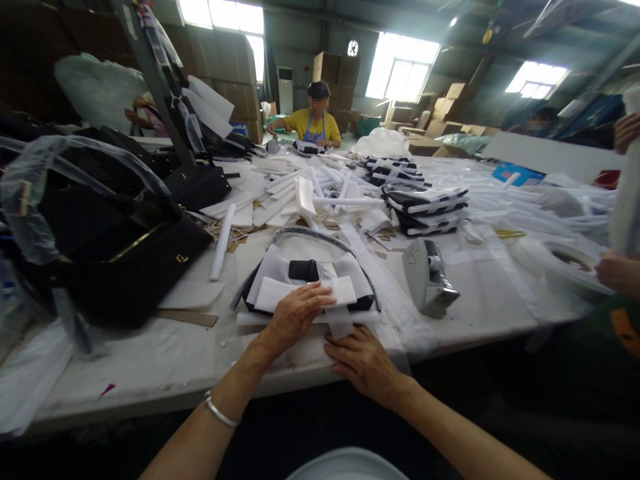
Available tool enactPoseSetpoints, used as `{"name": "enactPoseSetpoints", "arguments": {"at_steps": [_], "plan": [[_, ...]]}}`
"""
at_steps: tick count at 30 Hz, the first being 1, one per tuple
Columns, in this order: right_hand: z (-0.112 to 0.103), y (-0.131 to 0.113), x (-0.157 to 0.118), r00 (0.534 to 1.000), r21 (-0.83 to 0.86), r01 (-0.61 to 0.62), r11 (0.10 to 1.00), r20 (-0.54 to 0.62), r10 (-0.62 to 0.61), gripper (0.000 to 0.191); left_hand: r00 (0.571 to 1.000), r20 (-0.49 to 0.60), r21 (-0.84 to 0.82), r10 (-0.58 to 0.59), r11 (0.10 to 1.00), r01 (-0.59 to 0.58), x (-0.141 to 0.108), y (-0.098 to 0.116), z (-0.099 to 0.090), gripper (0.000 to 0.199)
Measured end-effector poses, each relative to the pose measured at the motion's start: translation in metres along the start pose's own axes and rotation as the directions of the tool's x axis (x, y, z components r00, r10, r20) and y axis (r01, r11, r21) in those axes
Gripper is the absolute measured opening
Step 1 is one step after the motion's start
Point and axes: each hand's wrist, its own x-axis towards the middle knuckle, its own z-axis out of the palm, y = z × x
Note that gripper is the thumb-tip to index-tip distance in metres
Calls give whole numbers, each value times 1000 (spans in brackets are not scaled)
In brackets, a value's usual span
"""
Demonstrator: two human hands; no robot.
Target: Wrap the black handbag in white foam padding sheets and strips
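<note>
A small black handbag point(364, 303) lies on the table in front of me, mostly covered in white sheeting. Its wrapped handle point(320, 232) arches away from me. My left hand point(297, 313) rests with outstretched fingers on a white foam strip point(273, 293) across the bag. From that strip a translucent band point(341, 323) runs down toward the table edge. At its lower end is my right hand point(367, 363), fingers bent and pressed on the band. A grey tape dispenser point(429, 277) stands to the right of the bag.
A large black handbag point(135, 273) stands at left. White tubes and sheets point(300, 193) pile up behind the work, beside stacked wrapped bags point(427, 210). A white roll point(560, 263) lies right. A person in yellow point(315, 123) sits opposite; another person's hand point(617, 273) shows at right.
</note>
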Motion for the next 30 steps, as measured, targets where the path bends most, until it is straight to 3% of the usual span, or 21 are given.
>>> {"name": "enactPoseSetpoints", "arguments": {"at_steps": [6,10,17,20,23,25,27,30], "plan": [[4,8,5,998,40,-22,999,-64,25,16,1000,-4,-5,28,1000,-28,0,-3,0,33],[4,11,11,990,3,37,999,-139,-36,24,999,-1,16,45,999,-45,0,-4,0,34],[-7,-16,1,987,103,110,989,-129,-96,21,999,12,4,31,1000,-31,0,-5,1,34],[-20,-27,0,993,145,94,985,-86,-82,18,999,18,28,33,999,-34,-1,-7,3,33],[-47,-31,16,994,200,108,974,-27,-105,13,999,31,50,37,998,-39,-2,-8,5,34],[-66,-27,34,992,123,100,987,-84,-90,8,998,39,60,41,997,-44,-3,-7,6,34],[-74,-16,51,991,-27,78,997,-110,-80,23,998,31,63,49,997,-50,-3,-6,6,33],[-65,7,63,991,-133,88,987,-90,-100,32,1000,14,50,14,999,-14,-2,-1,4,32]]}}
